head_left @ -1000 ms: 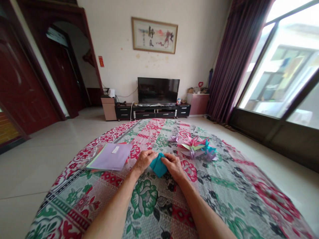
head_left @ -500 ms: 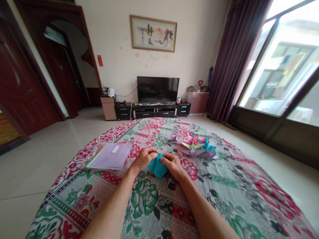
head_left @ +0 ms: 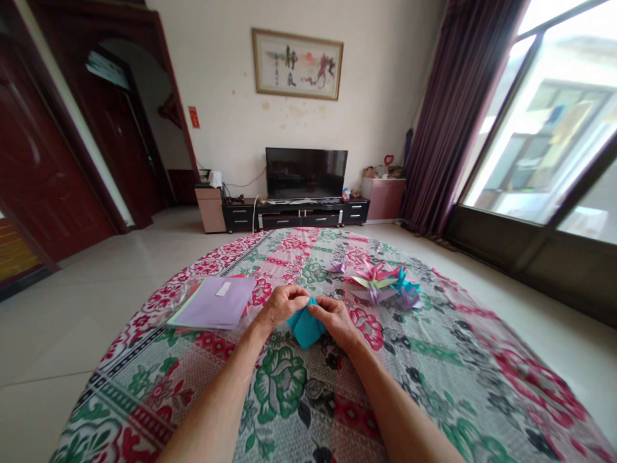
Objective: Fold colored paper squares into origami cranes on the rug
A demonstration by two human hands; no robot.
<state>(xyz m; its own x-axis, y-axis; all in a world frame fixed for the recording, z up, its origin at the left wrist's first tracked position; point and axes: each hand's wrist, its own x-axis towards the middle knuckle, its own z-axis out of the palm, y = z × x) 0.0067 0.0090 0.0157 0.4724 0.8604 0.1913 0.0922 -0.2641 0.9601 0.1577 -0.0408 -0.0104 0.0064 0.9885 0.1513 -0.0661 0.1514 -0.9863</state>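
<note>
A partly folded piece of blue origami paper (head_left: 305,329) is held up between my two hands, just above the flowered tablecloth (head_left: 280,384). My left hand (head_left: 284,305) pinches its upper left edge with thumb and forefinger. On the other side, my right hand (head_left: 334,317) grips the upper right edge, thumb lying on the near face. The fingertips of both hands almost meet at the top of the paper. A crease runs down its middle, and the lower end points toward me.
Left of my hands lies a stack of coloured paper (head_left: 216,307), lilac on top with a small white label. To the right sits a cluster of several folded paper cranes (head_left: 378,283), with a lilac crane (head_left: 337,266) apart from them. A television (head_left: 306,173) stands beyond the table.
The blue paper has tilted slightly between my fingers, and its lower end has shifted a little. My left fingertips have moved slightly right, toward my right hand.
</note>
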